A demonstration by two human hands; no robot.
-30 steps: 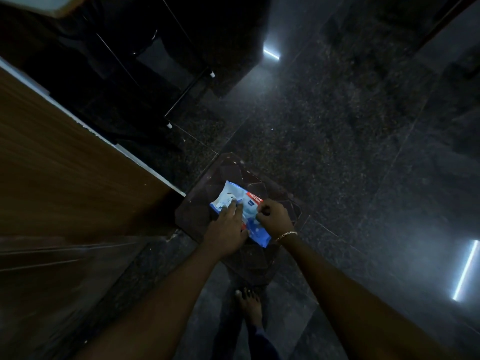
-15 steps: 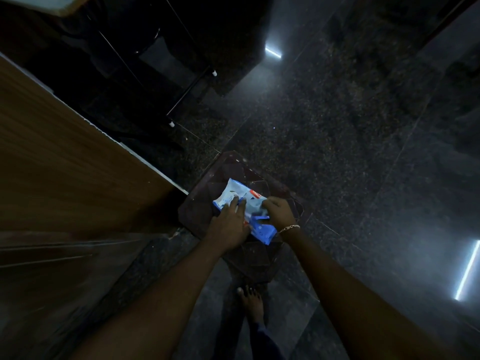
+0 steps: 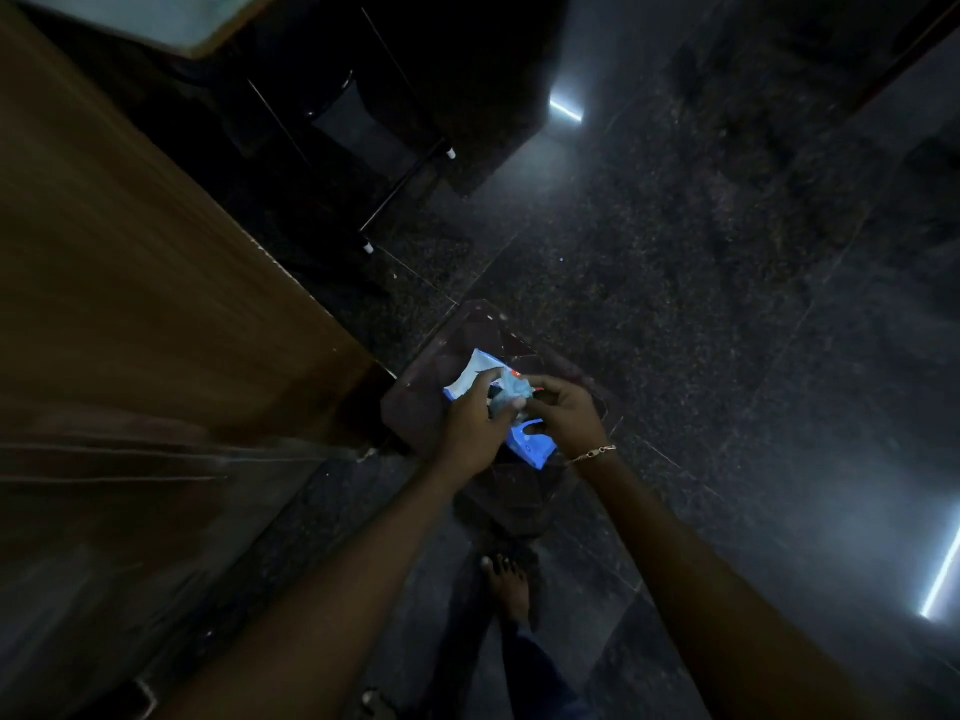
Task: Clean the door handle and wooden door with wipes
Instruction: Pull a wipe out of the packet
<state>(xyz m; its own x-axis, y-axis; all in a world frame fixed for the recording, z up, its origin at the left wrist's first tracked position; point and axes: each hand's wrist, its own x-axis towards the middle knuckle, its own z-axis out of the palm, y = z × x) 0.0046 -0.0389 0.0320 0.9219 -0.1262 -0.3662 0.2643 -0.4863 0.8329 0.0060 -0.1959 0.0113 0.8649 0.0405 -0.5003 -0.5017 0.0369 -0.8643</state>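
Low over a dark stone floor [image 3: 675, 314], seen from the head camera, two bare forearms reach forward from the bottom edge of the dim view, with a bare foot [image 3: 511, 584] planted on the tiles between them. The right wrist wears a thin bracelet [image 3: 592, 453].

Just past the foot stands a small dark counter [image 3: 421, 407], and on it lies a blue and white wipes packet [image 3: 530, 445], its pale end pointing away from the person. The left hand [image 3: 475, 428] lies over the middle of the packet, its fingers [image 3: 483, 379] stretched forward and pressing it down, the thumb beside a crumpled pale wipe [image 3: 511, 394]. The right hand [image 3: 563, 413] sits close beside the left, over the packet's right side, its fingers [image 3: 540, 389] curled narrow and pinching the wipe, which stands bunched above the packet between the two hands. How much of the wipe is free of the packet cannot be told in this light.

The wooden door [image 3: 145, 283] fills the left side, its brown grain blurred, its lower corner just beside the counter's left edge.

Farther off, the thin legs of a dark chair [image 3: 405, 189] end in white tips on the floor. Two bright strips of light [image 3: 566, 109] glare off the polished stone, one at the top centre and one at the right edge.
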